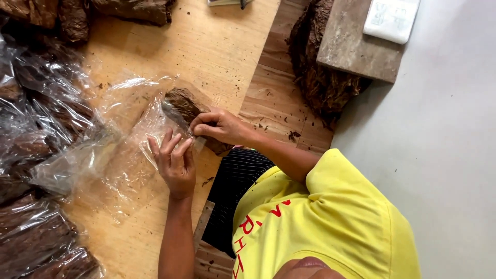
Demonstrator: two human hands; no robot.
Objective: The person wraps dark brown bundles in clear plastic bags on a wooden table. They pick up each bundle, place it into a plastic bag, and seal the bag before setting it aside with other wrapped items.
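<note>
Brown leaf bundle [182, 103] slanting up-left into clear plastic bag [150, 124], pinched by right hand [219, 126]; left hand [174, 160] gripping bag mouth just below.

Single head view, steeply downward, close over the wooden table [217, 46] — one view only

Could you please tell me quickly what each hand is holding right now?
Left hand: fingers pinching the clear plastic bag.
Right hand: closed on the brown leaf bundle.

Both hands [194, 142] push brown leaf bundle [183, 106] into clear bag [129, 129].
</note>
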